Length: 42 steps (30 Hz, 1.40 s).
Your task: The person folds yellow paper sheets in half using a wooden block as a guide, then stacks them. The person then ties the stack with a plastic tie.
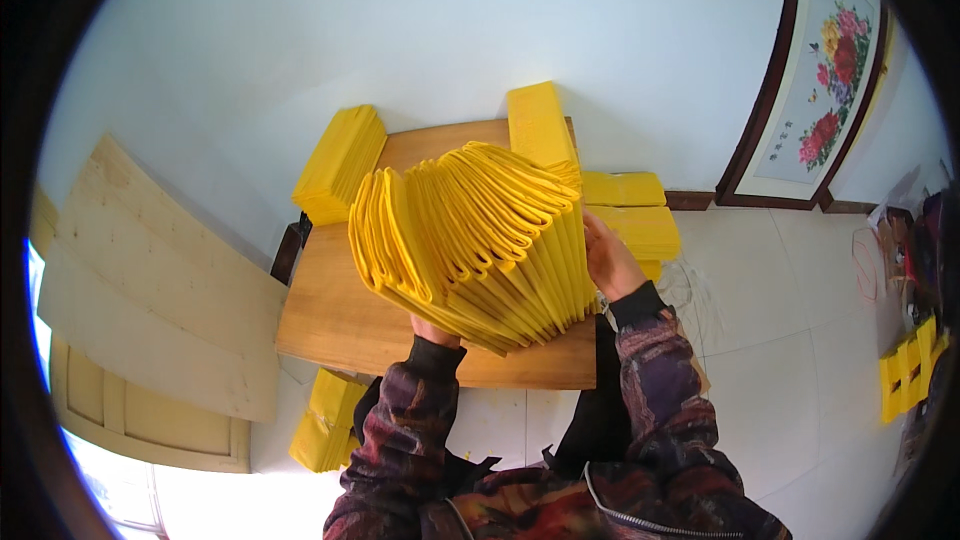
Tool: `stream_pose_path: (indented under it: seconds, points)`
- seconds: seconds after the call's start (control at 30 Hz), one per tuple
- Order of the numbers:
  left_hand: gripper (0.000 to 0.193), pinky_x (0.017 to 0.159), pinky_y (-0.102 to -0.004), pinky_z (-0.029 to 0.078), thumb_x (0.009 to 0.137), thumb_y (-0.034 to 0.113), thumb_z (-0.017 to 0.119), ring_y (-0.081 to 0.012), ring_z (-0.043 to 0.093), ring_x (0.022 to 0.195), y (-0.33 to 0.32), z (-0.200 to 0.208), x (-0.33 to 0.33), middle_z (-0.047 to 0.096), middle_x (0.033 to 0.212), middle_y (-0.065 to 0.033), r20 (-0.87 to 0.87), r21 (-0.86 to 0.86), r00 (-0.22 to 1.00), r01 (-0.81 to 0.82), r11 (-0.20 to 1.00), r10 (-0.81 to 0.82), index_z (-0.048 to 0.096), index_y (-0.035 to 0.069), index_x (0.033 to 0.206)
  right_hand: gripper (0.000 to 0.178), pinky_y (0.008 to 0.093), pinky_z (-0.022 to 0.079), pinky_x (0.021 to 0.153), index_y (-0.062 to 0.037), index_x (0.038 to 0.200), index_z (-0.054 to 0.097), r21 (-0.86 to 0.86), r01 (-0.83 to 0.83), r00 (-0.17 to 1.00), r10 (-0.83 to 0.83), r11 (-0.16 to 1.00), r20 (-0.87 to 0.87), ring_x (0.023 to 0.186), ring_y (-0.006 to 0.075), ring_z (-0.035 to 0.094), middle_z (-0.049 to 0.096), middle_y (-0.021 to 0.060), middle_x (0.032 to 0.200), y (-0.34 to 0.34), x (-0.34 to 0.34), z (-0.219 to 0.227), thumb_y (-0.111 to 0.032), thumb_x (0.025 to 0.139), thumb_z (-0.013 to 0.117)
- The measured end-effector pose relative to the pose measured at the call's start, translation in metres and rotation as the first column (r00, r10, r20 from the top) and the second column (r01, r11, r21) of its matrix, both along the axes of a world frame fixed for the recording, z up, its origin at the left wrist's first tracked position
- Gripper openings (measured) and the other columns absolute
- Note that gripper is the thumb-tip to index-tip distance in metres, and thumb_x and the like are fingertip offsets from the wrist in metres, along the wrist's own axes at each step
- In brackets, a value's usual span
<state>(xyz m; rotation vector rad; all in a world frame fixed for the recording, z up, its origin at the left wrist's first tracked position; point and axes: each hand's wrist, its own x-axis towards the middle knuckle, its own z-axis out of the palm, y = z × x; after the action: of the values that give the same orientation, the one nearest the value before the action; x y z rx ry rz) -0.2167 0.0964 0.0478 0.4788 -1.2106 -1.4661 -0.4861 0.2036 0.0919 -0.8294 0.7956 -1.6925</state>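
Note:
A thick bundle of folded yellow sheets (480, 240), soft and cloth-like, is held up over the wooden table between my two hands. Its folds fan out in rounded loops along the top. My left hand (433, 329) is under the bundle's near left side, mostly hidden by it, with only the back of the hand and the wrist showing. Against the right side of the bundle presses my right hand (612, 260), its fingers partly hidden behind the outer sheet. The table (330, 305) shows around and below the bundle.
Yellow stacks stand at the table's back left (340, 165) and back right (542, 125). Other yellow piles (640, 230) lie beyond its right side, and one (328, 420) sits below its front left. A plywood board (150, 280) leans at left; a framed flower picture (815, 80) stands at right.

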Motion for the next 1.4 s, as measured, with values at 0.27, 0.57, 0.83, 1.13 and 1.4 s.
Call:
stream_pose_path:
  seconds: [0.27, 0.57, 0.83, 1.13, 1.4]
  points:
    - [0.057, 0.102, -0.0456, 0.036, 0.095, 0.050, 0.027, -0.0294, 0.039, 0.125, 0.013, 0.018, -0.007, 0.036, 0.140, -0.0096, 0.341, -0.118, 0.938, -0.014, 0.993, 0.054, 0.030, 0.013, 0.138, 0.049, 0.0296, 0.038, 0.094, -0.0036, 0.132, 0.040, 0.113, -0.137, 0.487, 0.166, 0.984, -0.858, 0.112, 0.0191, 0.049, 0.051, 0.0109, 0.126, -0.046, -0.029, 0.044, -0.036, 0.095, 0.042]
    - [0.059, 0.103, -0.0468, 0.034, 0.094, 0.052, 0.028, -0.0302, 0.039, 0.125, 0.029, 0.028, -0.008, 0.037, 0.139, -0.0094, -0.258, 0.211, 0.943, 0.267, 0.940, -0.210, 0.032, 0.012, 0.137, 0.051, 0.0290, 0.035, 0.096, -0.0018, 0.133, 0.034, -0.208, -0.234, 0.600, -0.028, 0.950, -0.800, 0.115, 0.0193, 0.044, 0.047, 0.0123, 0.128, -0.070, -0.002, 0.002, -0.037, 0.097, 0.038]
    - [0.058, 0.102, -0.0466, 0.035, 0.094, 0.050, 0.027, -0.0300, 0.038, 0.125, 0.032, 0.028, -0.009, 0.036, 0.140, -0.0094, 0.099, 0.032, 0.994, 0.033, 0.999, -0.036, 0.031, 0.012, 0.137, 0.033, 0.0227, 0.043, 0.076, -0.0023, 0.108, 0.056, -0.063, 0.071, 0.995, -0.067, 0.995, 0.075, 0.084, 0.0077, 0.052, 0.058, 0.0018, 0.098, -0.064, 0.020, -0.001, -0.030, 0.097, 0.044]
    - [0.058, 0.103, -0.0458, 0.035, 0.095, 0.049, 0.024, -0.0294, 0.038, 0.126, 0.019, 0.018, -0.002, 0.035, 0.141, -0.0094, -0.356, 0.220, 0.912, 0.292, 0.931, -0.202, 0.029, 0.011, 0.139, 0.036, 0.0237, 0.043, 0.081, -0.0006, 0.114, 0.053, -0.081, 0.030, 1.000, -0.030, 0.996, -0.002, 0.093, 0.0093, 0.051, 0.057, 0.0019, 0.105, -0.041, 0.020, 0.022, -0.031, 0.097, 0.043]
    - [0.055, 0.104, -0.0444, 0.033, 0.096, 0.047, 0.023, -0.0279, 0.037, 0.126, 0.020, 0.005, 0.002, 0.034, 0.142, -0.0089, -0.434, 0.335, 0.884, 0.334, 0.881, -0.170, 0.029, 0.013, 0.139, 0.039, 0.0243, 0.041, 0.088, 0.0017, 0.121, 0.048, -0.236, -0.055, 0.977, 0.003, 0.970, -0.214, 0.103, 0.0133, 0.051, 0.055, 0.0061, 0.116, -0.053, 0.016, 0.002, -0.028, 0.097, 0.042]
